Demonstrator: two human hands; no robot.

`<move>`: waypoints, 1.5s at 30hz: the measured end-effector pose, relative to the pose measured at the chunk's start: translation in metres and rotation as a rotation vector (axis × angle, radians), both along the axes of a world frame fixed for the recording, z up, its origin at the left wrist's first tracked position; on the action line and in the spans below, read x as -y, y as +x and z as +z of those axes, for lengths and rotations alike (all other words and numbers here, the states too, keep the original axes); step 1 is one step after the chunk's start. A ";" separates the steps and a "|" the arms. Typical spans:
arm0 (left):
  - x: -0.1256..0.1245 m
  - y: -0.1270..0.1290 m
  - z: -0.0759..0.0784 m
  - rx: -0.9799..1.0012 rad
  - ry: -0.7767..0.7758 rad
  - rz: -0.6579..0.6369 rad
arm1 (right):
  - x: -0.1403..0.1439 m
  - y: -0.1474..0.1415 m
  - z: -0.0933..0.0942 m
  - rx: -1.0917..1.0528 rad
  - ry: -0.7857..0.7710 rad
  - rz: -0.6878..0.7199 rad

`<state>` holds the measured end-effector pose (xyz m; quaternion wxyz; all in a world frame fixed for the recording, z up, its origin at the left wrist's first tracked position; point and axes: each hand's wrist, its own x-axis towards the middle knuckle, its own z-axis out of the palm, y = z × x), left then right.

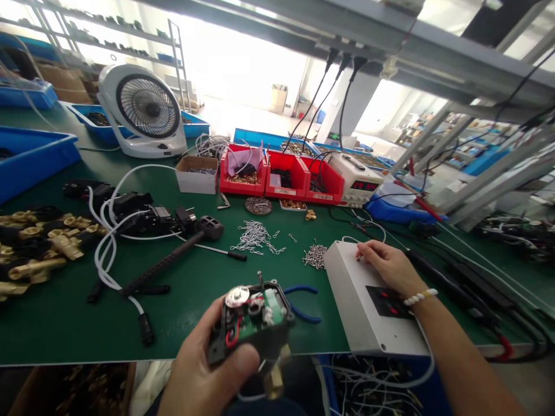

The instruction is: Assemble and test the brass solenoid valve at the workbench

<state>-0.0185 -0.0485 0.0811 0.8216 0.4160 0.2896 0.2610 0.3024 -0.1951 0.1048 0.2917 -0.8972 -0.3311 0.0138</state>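
Observation:
My left hand (217,358) is closed around a motorized valve actuator (255,323), held above the table's front edge. Its black housing is uncovered, showing a green circuit board, a silvery round part and red wires. A brass fitting (274,381) hangs below it. My right hand (388,266) rests on a grey-white control box (351,300) with a dark panel and red lit displays. Its thumb and forefinger are pinched together near the box's far end; what lies between them is hidden. Blue-handled pliers (306,289) lie just behind the actuator, beside small screws (315,256).
A hammer (173,260), white cables (104,254) and brass valves (43,248) occupy the left. Metal clips (254,236) lie mid-table. Behind them stand red bins (286,190), a power supply (355,176) and a fan (147,115). Black leads (455,289) run along the right.

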 end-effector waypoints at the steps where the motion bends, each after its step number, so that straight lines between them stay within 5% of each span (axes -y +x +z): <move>1: -0.001 0.004 -0.002 0.033 -0.095 -0.014 | 0.000 0.001 -0.001 0.004 -0.002 -0.008; 10: -0.002 0.012 -0.006 0.161 -0.369 -0.101 | -0.003 -0.002 0.001 -0.004 -0.023 -0.027; 45: -0.004 0.009 -0.001 0.163 -0.337 -0.120 | -0.004 -0.003 0.000 -0.006 -0.047 -0.064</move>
